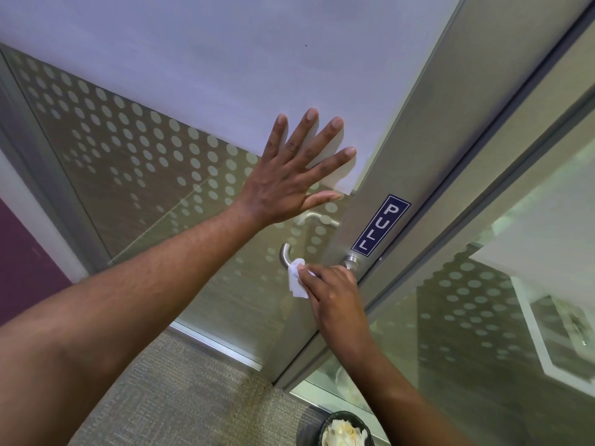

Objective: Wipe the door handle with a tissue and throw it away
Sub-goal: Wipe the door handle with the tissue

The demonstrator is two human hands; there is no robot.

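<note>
A curved metal door handle (285,254) sticks out from the silver frame of a glass door (402,175). My right hand (335,294) is closed around a white tissue (297,278) and presses it against the handle's bar, covering most of the bar between its bent end and its round base (350,263). My left hand (291,175) lies flat on the frosted glass above the handle with its fingers spread and nothing in it.
A blue PULL sign (380,224) is stuck on the door frame above the handle. A black bin (346,428) with crumpled tissues in it stands on the grey carpet at the bottom edge. Dotted glass panels flank the door on both sides.
</note>
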